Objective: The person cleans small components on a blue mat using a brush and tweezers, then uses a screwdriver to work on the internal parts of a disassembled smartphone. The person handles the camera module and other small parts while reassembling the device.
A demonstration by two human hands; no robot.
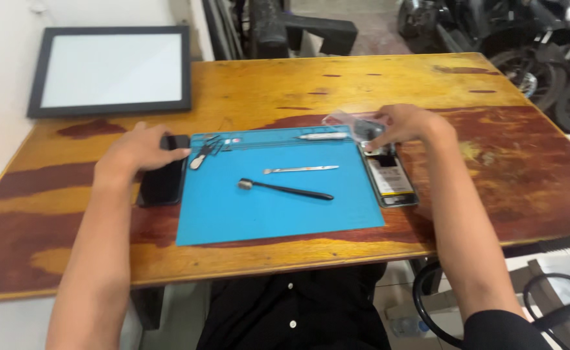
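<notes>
The left hand (141, 152) lies flat, fingers pressed on the top end of a black slab-shaped phone (162, 176) at nine o'clock beside the blue rubber work mat (272, 217). The right hand (407, 124), at two o'clock, pinches a small clear plastic piece (353, 124) over the upper end of an opened phone body with its battery exposed (390, 178), which lies along the mat's three o'clock edge. A black-handled brush (285, 189) and a slim metal pry tool (301, 170) lie mid-mat. Steady, light fingertip pressure looks wise here, lifting without flexing the open body.
</notes>
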